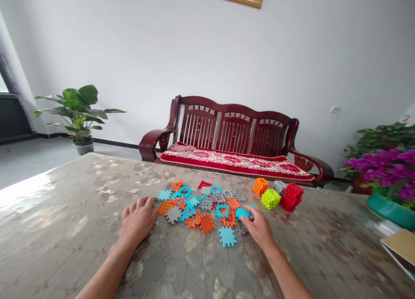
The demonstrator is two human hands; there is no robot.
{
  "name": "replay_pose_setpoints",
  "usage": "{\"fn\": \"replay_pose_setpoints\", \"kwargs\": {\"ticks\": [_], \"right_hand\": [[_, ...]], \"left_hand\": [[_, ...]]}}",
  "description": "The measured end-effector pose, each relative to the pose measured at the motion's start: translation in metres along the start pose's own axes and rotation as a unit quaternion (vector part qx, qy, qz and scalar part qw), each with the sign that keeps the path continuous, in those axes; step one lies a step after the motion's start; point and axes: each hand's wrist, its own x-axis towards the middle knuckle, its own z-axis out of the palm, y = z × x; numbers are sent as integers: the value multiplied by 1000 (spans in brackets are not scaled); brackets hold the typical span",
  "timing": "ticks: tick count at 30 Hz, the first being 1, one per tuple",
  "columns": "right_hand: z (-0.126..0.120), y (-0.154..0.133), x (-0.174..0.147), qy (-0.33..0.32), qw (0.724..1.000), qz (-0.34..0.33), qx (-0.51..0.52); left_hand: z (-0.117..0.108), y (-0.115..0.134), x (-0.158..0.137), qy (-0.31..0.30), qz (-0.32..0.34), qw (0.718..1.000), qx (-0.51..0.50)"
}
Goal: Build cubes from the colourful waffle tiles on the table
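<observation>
The right hand (258,224) has its thumb and forefinger set narrowly at a blue notched tile (241,212) on the near right side of a loose pile of interlocking puzzle tiles (193,200); whether it grips the tile or only touches it, one cannot tell. The left hand (139,216) rests palm down on the surface (181,264), fingers loosely bent and holding nothing, just beside the pile's left edge. Handling should go best with a light pinch on 2 opposite edges, lifting straight up so the teeth don't snag on neighbours; the free left hand could steady the overlapping pieces. The tiles are flat squares with toothed rims, in blue, orange, grey and red. Some have cut-out centres; others, like the light-blue tile (227,237) lying nearest, look solid.
</observation>
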Motion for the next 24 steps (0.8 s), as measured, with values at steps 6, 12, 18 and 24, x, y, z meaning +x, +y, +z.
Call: {"fn": "replay_pose_setpoints", "kwargs": {"ticks": [6, 12, 18, 24], "right_hand": [[3, 7, -4, -13, 1000, -16, 6], [2, 11, 1, 40, 998, 28, 45], [-6, 9, 1, 7, 1000, 4, 18], [-4, 6, -1, -43, 997, -56, -38]], "left_hand": [[2, -2, 1, 6, 3, 1000, -7], [2, -1, 1, 5, 2, 1000, -3], [0, -1, 1, -3, 1, 1000, -3], [2, -2, 1, 1, 2, 1000, -2]]}}
